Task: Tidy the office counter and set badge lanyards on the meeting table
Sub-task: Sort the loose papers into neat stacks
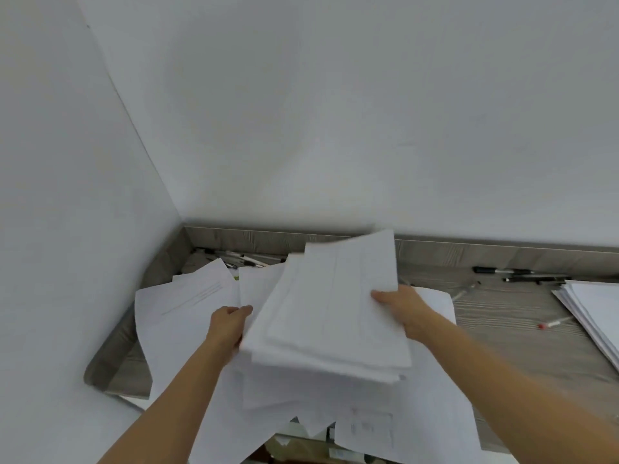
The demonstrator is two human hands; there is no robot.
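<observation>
Both hands, left hand (229,324) and right hand (400,304), grip the paper stack (331,316) by its side edges above the bench (502,316); light, floppy, sheets likely slide, support underneath.

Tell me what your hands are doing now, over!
Left hand and right hand both gripping the paper stack, lifted over loose sheets on the counter. Pens scattered behind. No lanyards in view.

white walls (335,112) meet in corner | grey wood-grain upstand (502,254) runs along the wall's foot
</observation>
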